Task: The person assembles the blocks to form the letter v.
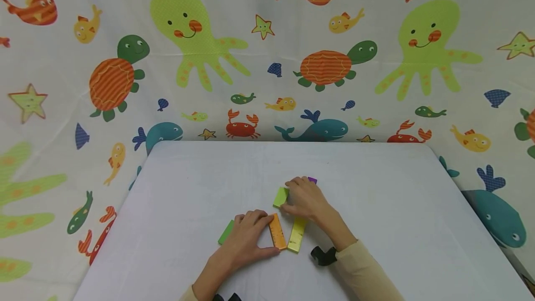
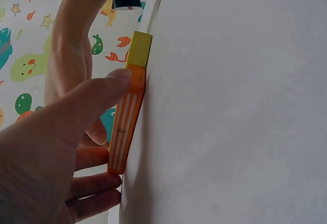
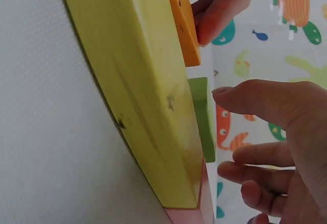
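My left hand (image 1: 246, 238) holds an orange block (image 1: 277, 232) lengthwise, thumb at its near end and fingers at its far end. White stripes mark that block's side in the left wrist view. My right hand (image 1: 307, 197) is over a light green block (image 1: 280, 197); in the right wrist view its thumb and spread fingers appear just above that block. A long yellow block (image 1: 297, 235) lies beside the orange one, partly under the right hand. Touching the yellow block's end is a pink block (image 3: 190, 215).
A green block (image 1: 226, 232) lies left of the left hand, partly hidden. A purple piece (image 1: 312, 180) shows behind the right hand. Black wrist gear (image 1: 323, 256) sits by the right sleeve. The white table (image 1: 200, 175) meets a sea-animal cloth at the back.
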`<state>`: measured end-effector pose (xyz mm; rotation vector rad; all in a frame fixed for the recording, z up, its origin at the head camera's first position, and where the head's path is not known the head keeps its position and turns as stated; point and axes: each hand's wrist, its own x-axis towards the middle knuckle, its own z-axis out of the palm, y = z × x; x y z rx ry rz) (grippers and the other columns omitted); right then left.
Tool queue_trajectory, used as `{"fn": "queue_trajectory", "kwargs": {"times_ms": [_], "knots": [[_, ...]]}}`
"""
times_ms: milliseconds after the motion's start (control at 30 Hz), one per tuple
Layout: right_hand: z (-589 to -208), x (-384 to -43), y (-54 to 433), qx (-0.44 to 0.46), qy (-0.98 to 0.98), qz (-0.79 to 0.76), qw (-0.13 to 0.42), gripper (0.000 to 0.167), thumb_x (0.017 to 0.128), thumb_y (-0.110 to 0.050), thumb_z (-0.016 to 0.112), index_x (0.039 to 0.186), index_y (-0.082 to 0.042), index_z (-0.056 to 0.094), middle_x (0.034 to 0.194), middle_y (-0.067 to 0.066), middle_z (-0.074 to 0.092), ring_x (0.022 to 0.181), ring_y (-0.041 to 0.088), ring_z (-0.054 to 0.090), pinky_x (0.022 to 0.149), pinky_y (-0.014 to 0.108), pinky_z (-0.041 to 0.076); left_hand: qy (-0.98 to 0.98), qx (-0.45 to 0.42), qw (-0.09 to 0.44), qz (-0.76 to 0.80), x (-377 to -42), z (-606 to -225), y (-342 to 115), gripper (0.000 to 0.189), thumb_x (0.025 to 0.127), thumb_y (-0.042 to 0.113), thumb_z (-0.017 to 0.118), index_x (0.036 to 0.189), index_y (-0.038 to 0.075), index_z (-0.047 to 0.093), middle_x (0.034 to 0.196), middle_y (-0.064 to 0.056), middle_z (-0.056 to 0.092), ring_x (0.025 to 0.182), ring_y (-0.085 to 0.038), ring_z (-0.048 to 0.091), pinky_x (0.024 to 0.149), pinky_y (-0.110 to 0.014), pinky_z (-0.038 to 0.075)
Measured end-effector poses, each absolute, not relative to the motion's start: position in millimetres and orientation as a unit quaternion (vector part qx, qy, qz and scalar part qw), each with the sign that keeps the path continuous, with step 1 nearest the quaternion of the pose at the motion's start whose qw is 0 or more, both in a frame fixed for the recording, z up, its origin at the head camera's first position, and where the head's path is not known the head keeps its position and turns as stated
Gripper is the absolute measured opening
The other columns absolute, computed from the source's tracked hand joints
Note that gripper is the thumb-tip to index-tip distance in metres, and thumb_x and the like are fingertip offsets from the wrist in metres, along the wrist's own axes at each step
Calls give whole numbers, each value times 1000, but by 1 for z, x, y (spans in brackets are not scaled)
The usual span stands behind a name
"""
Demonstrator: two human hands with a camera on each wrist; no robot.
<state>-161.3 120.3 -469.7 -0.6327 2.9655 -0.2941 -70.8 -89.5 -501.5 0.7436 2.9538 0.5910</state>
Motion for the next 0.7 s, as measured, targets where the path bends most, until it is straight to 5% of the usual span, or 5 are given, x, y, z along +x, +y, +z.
{"fn": "queue_trajectory", "kwargs": {"times_ms": [700], "knots": [[-472, -144, 160, -169, 975, -146, -3, 79, 76, -55, 79, 135, -6, 61, 138, 14, 55, 122, 31, 50, 103, 49, 47, 952, 244, 4, 186, -71, -503, -91, 79, 80, 67, 71, 141, 19, 57, 130, 2, 56, 120, -17, 52, 102, -50, 38]]}}
